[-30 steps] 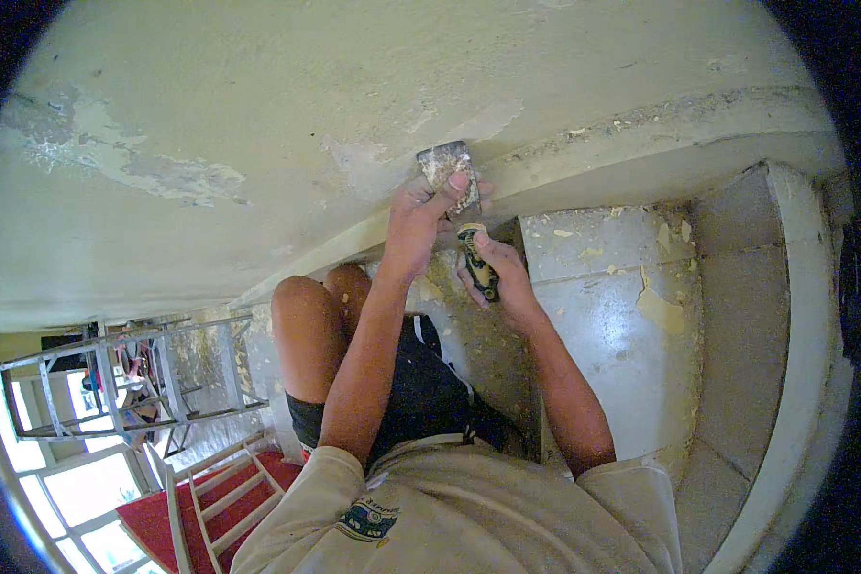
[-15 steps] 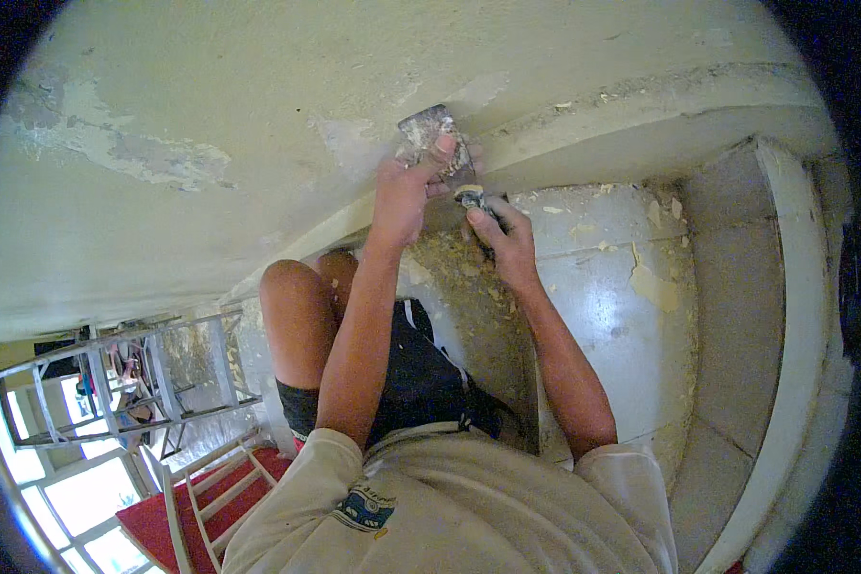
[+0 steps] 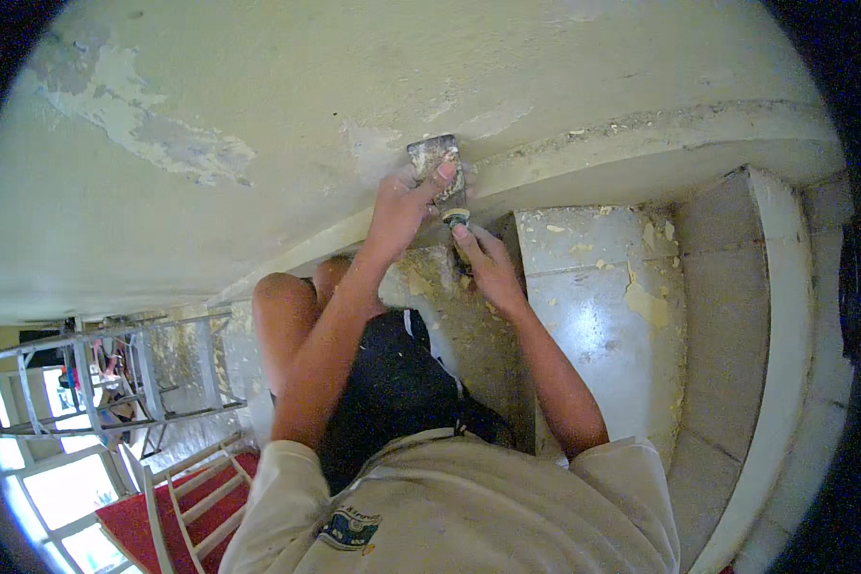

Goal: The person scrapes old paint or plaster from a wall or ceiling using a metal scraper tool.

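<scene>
Gripping a putty knife (image 3: 455,198) by its handle (image 3: 456,219) with the right hand (image 3: 491,271) — pinching its crusted blade (image 3: 432,150) in the left hand (image 3: 400,209) — and holding it close to the peeling wall (image 3: 258,86).

Metal stepladder (image 3: 147,378), between eight and nine o'clock; bright window panes (image 3: 67,493), at eight o'clock; pale slatted frame (image 3: 155,521) overlapping a red surface (image 3: 127,522), between seven and eight o'clock.

Compared with one second earlier, the scraper blade (image 3: 431,150) sits closer to the pale wall patch (image 3: 368,143). The right hand (image 3: 489,265) now covers most of the scraper handle (image 3: 456,217), previously exposed. The left forearm (image 3: 332,346) is displaced outward, crossing the thigh (image 3: 279,320).
</scene>
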`<act>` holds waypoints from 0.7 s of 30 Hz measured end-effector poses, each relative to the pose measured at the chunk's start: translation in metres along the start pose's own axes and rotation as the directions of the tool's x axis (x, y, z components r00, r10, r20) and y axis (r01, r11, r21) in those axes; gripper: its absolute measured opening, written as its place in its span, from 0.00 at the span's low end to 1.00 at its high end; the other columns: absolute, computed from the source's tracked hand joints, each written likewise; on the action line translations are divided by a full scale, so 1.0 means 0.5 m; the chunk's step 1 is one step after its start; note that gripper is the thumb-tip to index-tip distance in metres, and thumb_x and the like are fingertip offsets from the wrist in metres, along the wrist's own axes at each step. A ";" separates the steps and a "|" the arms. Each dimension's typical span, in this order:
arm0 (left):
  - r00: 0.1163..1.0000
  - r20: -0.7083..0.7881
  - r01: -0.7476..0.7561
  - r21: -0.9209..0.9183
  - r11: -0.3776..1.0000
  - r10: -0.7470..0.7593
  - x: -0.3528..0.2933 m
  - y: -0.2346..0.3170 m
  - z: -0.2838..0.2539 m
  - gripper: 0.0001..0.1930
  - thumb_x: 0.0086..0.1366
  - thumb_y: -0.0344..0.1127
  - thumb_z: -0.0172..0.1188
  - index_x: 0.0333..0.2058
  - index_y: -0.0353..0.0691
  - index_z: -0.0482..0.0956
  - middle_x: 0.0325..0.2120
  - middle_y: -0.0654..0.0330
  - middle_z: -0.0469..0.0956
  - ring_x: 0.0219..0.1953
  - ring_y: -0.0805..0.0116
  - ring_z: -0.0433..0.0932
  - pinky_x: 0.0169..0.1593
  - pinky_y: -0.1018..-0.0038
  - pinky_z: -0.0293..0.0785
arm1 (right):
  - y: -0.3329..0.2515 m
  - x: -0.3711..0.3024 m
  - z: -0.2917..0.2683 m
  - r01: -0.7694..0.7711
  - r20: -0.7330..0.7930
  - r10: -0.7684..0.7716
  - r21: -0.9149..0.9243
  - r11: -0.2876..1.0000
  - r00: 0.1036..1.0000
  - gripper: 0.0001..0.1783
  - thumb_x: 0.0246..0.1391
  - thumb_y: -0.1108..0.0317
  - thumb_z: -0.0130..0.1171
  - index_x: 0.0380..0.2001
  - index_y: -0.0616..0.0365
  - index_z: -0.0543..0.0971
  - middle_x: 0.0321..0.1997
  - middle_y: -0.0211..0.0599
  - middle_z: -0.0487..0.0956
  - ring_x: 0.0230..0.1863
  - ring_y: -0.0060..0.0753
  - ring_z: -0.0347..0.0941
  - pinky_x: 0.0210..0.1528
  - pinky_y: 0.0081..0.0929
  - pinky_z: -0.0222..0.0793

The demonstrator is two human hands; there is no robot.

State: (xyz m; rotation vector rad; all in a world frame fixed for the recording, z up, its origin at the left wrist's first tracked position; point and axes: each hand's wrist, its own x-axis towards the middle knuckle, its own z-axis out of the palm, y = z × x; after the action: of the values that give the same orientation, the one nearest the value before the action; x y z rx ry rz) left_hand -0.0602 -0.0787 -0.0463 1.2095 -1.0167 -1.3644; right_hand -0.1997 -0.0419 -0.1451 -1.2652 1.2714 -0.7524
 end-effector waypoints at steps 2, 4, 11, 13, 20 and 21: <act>0.998 0.061 0.028 0.059 0.998 -0.032 0.003 0.011 -0.019 0.18 0.56 0.47 0.58 0.34 0.35 0.77 0.27 0.61 0.77 0.28 0.75 0.74 0.31 0.77 0.69 | -0.028 -0.007 0.013 0.172 -0.124 -0.197 -0.191 0.966 0.972 0.31 0.52 0.43 0.44 0.42 0.62 0.71 0.33 0.44 0.74 0.34 0.38 0.71 0.41 0.35 0.65; 0.995 0.076 0.055 0.027 0.998 -0.057 0.010 0.005 -0.024 0.18 0.56 0.47 0.58 0.34 0.35 0.77 0.26 0.62 0.77 0.28 0.75 0.74 0.30 0.78 0.69 | -0.066 -0.027 0.014 0.201 -0.098 -0.212 -0.114 0.973 0.972 0.27 0.54 0.46 0.44 0.35 0.63 0.73 0.26 0.44 0.73 0.29 0.34 0.70 0.35 0.33 0.64; 0.994 0.034 -0.112 0.250 0.962 0.106 0.002 0.038 -0.021 0.16 0.56 0.45 0.58 0.32 0.36 0.78 0.24 0.64 0.77 0.25 0.78 0.72 0.27 0.79 0.67 | -0.098 -0.012 0.031 0.128 -0.150 -0.135 -0.056 0.990 0.979 0.22 0.55 0.51 0.45 0.27 0.63 0.72 0.20 0.44 0.71 0.24 0.36 0.68 0.30 0.33 0.62; 0.984 0.045 -0.176 0.132 0.976 0.172 0.015 0.085 -0.003 0.16 0.56 0.46 0.58 0.32 0.37 0.79 0.23 0.65 0.77 0.24 0.79 0.72 0.27 0.79 0.67 | -0.127 0.021 0.028 0.382 -0.294 -0.412 -0.155 0.911 0.862 0.21 0.55 0.53 0.46 0.27 0.62 0.73 0.16 0.39 0.69 0.19 0.34 0.66 0.25 0.33 0.62; 1.000 0.016 0.007 0.476 0.879 -0.017 -0.037 0.063 -0.068 0.17 0.58 0.47 0.55 0.31 0.36 0.79 0.24 0.62 0.78 0.26 0.77 0.73 0.32 0.79 0.69 | -0.079 -0.017 0.090 0.224 0.003 -0.225 -0.108 0.968 0.974 0.19 0.52 0.53 0.51 0.29 0.62 0.73 0.23 0.33 0.72 0.24 0.23 0.65 0.29 0.25 0.63; 1.000 0.008 0.016 0.469 0.883 -0.023 -0.032 0.050 -0.071 0.17 0.58 0.47 0.55 0.31 0.36 0.79 0.24 0.62 0.78 0.26 0.77 0.73 0.32 0.79 0.69 | -0.072 -0.017 0.099 0.107 0.101 -0.101 -0.062 0.992 0.990 0.20 0.51 0.52 0.52 0.31 0.61 0.73 0.23 0.32 0.73 0.24 0.24 0.66 0.29 0.25 0.64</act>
State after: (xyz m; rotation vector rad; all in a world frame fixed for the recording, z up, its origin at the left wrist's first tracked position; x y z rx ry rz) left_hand -0.0214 -0.0651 -0.0246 1.5681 -1.4018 -1.1735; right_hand -0.1464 -0.0290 -0.1165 -1.4148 1.1668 -0.7175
